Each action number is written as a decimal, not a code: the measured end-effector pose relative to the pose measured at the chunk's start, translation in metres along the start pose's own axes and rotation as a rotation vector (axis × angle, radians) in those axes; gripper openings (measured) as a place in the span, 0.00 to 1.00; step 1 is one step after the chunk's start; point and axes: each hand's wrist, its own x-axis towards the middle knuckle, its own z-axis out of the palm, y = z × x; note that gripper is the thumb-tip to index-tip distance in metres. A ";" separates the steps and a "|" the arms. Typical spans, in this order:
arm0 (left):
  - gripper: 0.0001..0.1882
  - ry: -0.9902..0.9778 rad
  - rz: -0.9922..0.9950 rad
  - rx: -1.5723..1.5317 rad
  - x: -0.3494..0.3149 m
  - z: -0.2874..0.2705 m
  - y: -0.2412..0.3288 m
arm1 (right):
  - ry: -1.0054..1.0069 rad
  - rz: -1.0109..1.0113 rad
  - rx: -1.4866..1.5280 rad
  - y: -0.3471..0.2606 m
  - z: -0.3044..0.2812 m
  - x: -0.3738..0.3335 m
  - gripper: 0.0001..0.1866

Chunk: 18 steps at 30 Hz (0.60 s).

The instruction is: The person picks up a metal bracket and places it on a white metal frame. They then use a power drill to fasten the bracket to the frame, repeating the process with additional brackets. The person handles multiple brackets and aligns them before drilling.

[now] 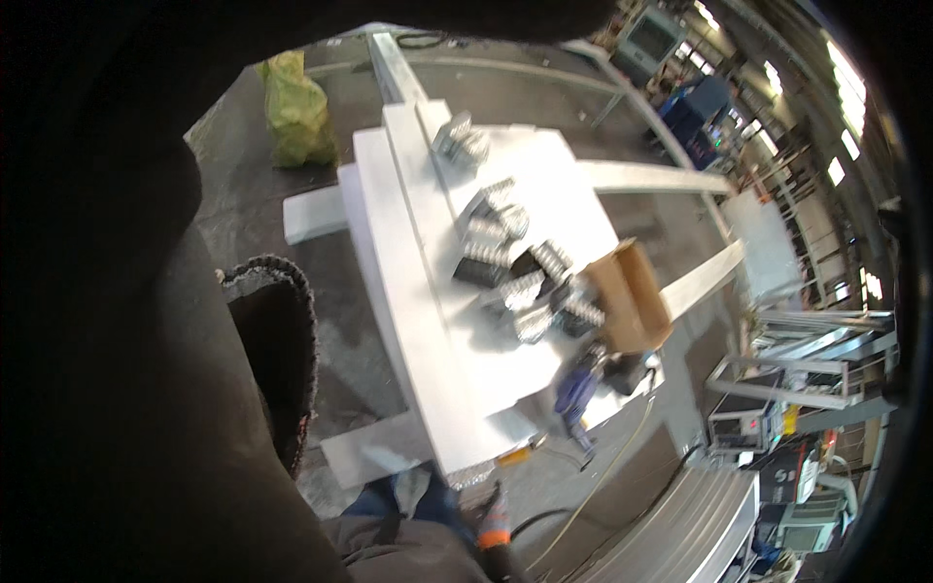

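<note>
The single head view looks steeply down from well above a white worktable [408,321] that runs from the lower middle toward the upper middle of the picture, with the workshop floor and machines curving away along the right rim. A dark cloth, perhaps a hood or sleeve, sits very near the lens and blocks the whole left side and top. No second view shares the scene.

Yellow-green sack [294,109] stood on floor, well apart from open cardboard box [630,297]; grey machine cabinet [649,37] sat beyond.
</note>
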 end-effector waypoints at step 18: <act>0.51 -0.119 0.072 0.043 -0.035 0.067 0.036 | -0.080 -0.090 0.700 0.023 0.019 0.020 0.63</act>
